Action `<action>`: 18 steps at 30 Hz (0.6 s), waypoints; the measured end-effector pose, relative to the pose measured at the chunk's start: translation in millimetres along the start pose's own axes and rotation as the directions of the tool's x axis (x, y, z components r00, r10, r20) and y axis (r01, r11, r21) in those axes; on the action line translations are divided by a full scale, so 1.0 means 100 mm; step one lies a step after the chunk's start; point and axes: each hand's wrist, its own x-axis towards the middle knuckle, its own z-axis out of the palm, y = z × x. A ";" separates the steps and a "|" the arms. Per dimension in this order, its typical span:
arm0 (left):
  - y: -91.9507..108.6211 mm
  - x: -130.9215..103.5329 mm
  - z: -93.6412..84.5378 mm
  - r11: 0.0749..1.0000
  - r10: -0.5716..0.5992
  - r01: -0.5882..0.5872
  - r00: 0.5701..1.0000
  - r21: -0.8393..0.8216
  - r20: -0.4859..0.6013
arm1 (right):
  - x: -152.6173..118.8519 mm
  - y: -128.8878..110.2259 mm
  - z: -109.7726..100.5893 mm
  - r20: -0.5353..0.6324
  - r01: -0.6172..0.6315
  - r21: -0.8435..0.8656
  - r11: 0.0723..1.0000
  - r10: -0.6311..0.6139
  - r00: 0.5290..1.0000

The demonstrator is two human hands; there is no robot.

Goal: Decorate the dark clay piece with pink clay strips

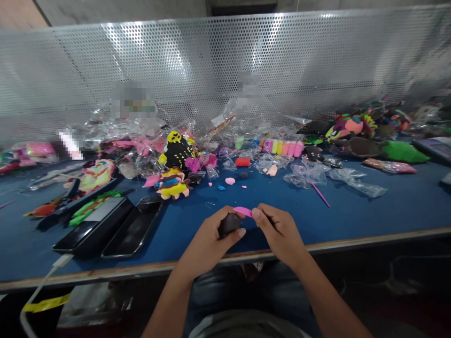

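Observation:
My left hand (214, 234) is wrapped round a dark grey lump of modelling clay (229, 224), just above the table's front edge. In my right hand (278, 230), thumb and fingers pinch the near end of a flat pink modelling tool (243, 211). The tool's rounded blade reaches across to the top of the dark lump, close to my left fingertips; whether it touches is hard to tell. Beyond my hands lie a small pale pink clay piece (230, 180), a blue bit (221, 188) and a red clay block (242, 162).
A smartphone (132, 230) and a black device (93, 227) with a white cable (42, 281) lie at left. Clay figures, such as a black and yellow one (178, 152), and plastic bags (306, 171) line the back before a perforated metal panel (225, 61). A thin purple stick (320, 194) lies right.

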 end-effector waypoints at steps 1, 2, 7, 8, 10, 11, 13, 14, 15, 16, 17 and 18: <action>0.00 0.00 0.00 1.000 0.003 -0.003 1.000 -0.008 0.001 | 0.00 0.00 0.00 0.024 0.009 -0.003 1.000 -0.009 1.000; 0.01 0.00 -0.01 1.000 0.004 -0.004 1.000 -0.020 0.005 | 0.00 0.00 0.00 0.060 0.026 -0.013 1.000 -0.026 0.998; 0.05 0.00 -0.03 0.993 -0.018 0.028 0.996 -0.112 0.086 | 0.00 0.00 0.03 0.189 0.118 -0.097 0.988 -0.098 0.977; 0.05 0.00 -0.03 0.991 -0.021 0.035 0.994 -0.128 0.108 | 0.00 0.00 0.03 0.179 0.118 -0.111 0.987 -0.097 0.979; 0.06 -0.01 -0.04 0.989 -0.024 0.044 0.990 -0.144 0.140 | 0.00 0.00 0.04 0.150 0.111 -0.129 0.985 -0.091 0.985; 0.06 -0.01 -0.04 0.988 -0.026 0.048 0.989 -0.144 0.148 | 0.00 0.00 0.05 0.142 0.110 -0.135 0.985 -0.090 0.986; 0.06 -0.01 -0.03 0.990 -0.030 0.050 0.988 -0.130 0.152 | 0.00 0.00 0.05 0.136 0.109 -0.143 0.984 -0.089 0.987; 0.07 -0.01 -0.03 0.992 -0.028 0.046 0.989 -0.121 0.148 | 0.00 0.01 0.05 0.133 0.108 -0.146 0.983 -0.089 0.987; 0.06 -0.01 -0.03 0.993 -0.025 0.042 0.989 -0.115 0.144 | 0.00 0.01 0.05 0.129 0.106 -0.149 0.983 -0.087 0.988; 0.06 -0.01 -0.03 0.993 -0.022 0.038 0.990 -0.111 0.140 | 0.00 0.01 0.06 0.126 0.104 -0.151 0.983 -0.086 0.988; 0.06 -0.01 -0.03 0.993 -0.020 0.035 0.990 -0.110 0.137 | 0.01 0.01 0.06 0.120 0.103 -0.153 0.983 -0.085 0.989; 0.06 0.00 -0.02 0.994 -0.019 0.034 0.991 -0.108 0.135 | 0.01 0.01 0.06 0.112 0.101 -0.155 0.983 -0.084 0.990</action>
